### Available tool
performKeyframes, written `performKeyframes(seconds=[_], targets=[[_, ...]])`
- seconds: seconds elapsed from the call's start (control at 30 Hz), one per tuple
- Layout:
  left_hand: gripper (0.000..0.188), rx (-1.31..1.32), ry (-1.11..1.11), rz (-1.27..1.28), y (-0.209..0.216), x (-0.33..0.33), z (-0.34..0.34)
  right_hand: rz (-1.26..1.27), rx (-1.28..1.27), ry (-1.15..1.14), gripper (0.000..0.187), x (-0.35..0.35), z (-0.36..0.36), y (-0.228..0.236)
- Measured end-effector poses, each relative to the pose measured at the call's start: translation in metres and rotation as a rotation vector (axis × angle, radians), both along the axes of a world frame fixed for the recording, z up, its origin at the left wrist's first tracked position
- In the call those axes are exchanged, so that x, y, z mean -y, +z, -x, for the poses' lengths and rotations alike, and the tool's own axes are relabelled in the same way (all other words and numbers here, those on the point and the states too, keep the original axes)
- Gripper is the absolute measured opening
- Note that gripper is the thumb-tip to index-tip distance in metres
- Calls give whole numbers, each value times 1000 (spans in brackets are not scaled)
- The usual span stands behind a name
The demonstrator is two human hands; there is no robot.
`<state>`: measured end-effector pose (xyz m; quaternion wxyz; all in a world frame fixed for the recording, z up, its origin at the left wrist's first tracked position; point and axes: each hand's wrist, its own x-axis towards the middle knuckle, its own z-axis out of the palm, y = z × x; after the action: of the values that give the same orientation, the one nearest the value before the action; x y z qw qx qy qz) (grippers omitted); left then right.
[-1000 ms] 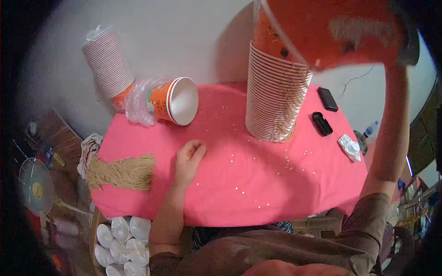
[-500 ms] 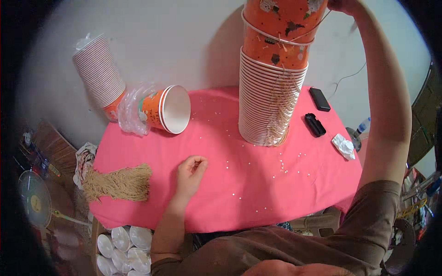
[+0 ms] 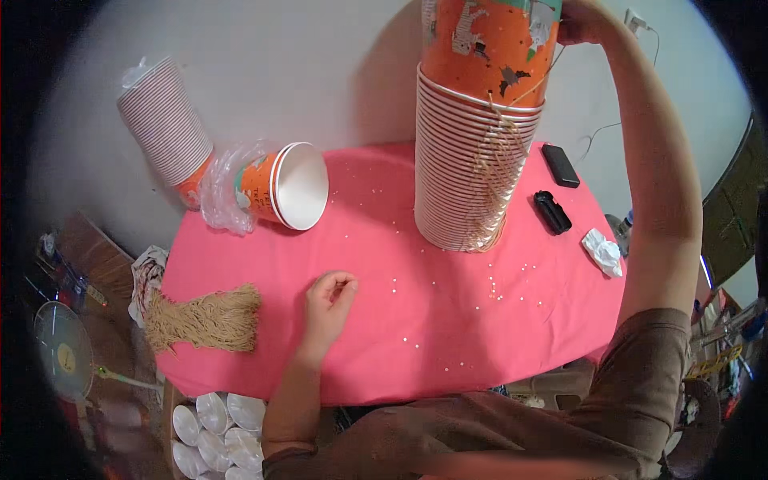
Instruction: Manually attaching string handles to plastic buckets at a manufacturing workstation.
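A tall stack of paper buckets (image 3: 472, 160) with white rims stands on the pink cloth. Tan strings hang down its right side. On top sits an orange printed paper bucket (image 3: 488, 56), its upper end cut off by the picture's edge. My right hand (image 3: 582, 22) is raised at that bucket's right side and grips it; some fingers are hidden behind it. My left hand (image 3: 330, 300) rests on the cloth with curled fingers and nothing visible in them. Left of it lies a bundle of tan cords (image 3: 204, 318).
Two nested buckets (image 3: 302, 188) lie sideways by clear plastic wrap (image 3: 224, 192). Another bucket stack (image 3: 166, 120) leans behind. A black case (image 3: 560, 166), an open black case (image 3: 552, 212) and crumpled tissue (image 3: 602, 252) lie right. White cups (image 3: 214, 452) fill a box below; small white dots are scattered.
My right hand has come down with the orange bucket, which now sits deeper in the stack, its lower rim gap gone. My left hand has stayed nearly still.
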<state>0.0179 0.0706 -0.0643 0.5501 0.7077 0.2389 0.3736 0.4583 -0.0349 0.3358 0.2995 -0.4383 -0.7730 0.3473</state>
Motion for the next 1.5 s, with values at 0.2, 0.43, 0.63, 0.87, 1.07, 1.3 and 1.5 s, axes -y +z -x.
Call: performKeyframes(seconds=[0.2, 0.43, 0.63, 0.87, 1.07, 1.3, 1.5], targets=[[8, -38, 13, -15, -1, -3, 4, -744, 19, -1141, 56, 1, 23, -36], [17, 3, 97, -4, 16, -2, 14, -1577, 797, -857, 42, 1, 124, -122], [31, 94, 235, 25, 22, -19, 16, -761, 497, -421, 50, -73, 220, -262], [39, 244, 379, 47, 6, -52, 25, -437, 119, -426, 66, -185, 290, -358], [53, 86, 369, -26, 6, -54, 18, -405, -38, -628, 16, -230, 300, -386], [78, -420, 465, -583, -10, -63, 21, -517, -19, -470, 16, -188, 300, -396], [92, -486, 546, -533, 0, -55, 11, -462, 130, -482, 15, -138, 276, -365]])
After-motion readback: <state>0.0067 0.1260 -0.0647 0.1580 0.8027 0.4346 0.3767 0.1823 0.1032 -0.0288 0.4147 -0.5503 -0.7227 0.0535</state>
